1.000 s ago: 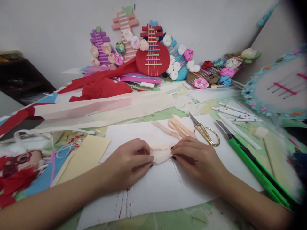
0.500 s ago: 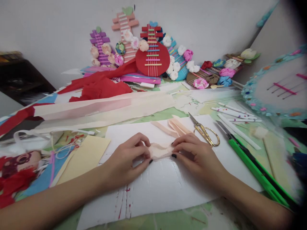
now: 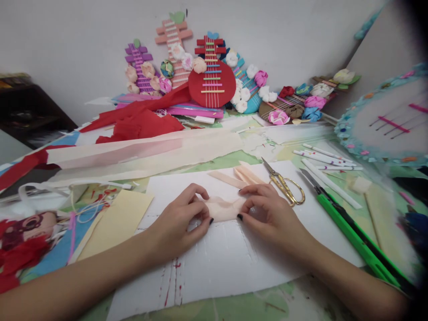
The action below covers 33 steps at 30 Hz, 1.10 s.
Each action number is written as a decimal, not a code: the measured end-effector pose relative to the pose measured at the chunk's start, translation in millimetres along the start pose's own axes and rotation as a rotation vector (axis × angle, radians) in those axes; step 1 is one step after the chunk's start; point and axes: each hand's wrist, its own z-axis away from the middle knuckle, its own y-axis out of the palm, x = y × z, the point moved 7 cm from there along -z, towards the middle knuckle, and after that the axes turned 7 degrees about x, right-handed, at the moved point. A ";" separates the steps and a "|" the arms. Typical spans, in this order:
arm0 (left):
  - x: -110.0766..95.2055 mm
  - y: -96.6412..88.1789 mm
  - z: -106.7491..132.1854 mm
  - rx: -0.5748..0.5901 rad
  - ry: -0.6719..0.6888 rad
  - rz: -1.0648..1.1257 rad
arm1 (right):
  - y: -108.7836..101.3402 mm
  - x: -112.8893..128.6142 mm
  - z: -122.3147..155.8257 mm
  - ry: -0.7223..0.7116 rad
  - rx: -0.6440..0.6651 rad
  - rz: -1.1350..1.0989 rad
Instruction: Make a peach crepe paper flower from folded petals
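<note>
A small cream strip of crepe paper (image 3: 224, 210) stretches between my hands, low over a white board (image 3: 214, 258). My left hand (image 3: 187, 216) pinches its left end between thumb and fingers. At the other end, my right hand (image 3: 267, 214) has thumb and fingers closed on it. Peach paper strips (image 3: 247, 174) lie on the board just beyond my right hand. Gold-handled scissors (image 3: 284, 185) rest to the right of them.
A green box cutter (image 3: 354, 232), blade out, lies on the right near white paper sticks (image 3: 324, 158). Yellow paper (image 3: 117, 220) is at left. Long cream paper (image 3: 150, 156) crosses behind the board. Decorated paper lutes, including a red one (image 3: 212, 84), stand along the wall.
The cream strip looks smoother and slightly wider between my fingers. My right hand's index finger has lifted a little; both hands stay in nearly the same place.
</note>
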 end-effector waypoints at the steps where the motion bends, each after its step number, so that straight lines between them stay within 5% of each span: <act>1: -0.1 0.3 0.0 0.001 -0.002 0.002 | 0.6 -0.2 -0.2 0.007 0.003 0.001; 33: -0.2 3.5 -2.5 0.066 -0.019 0.017 | 3.8 4.5 -2.3 -0.006 0.009 0.041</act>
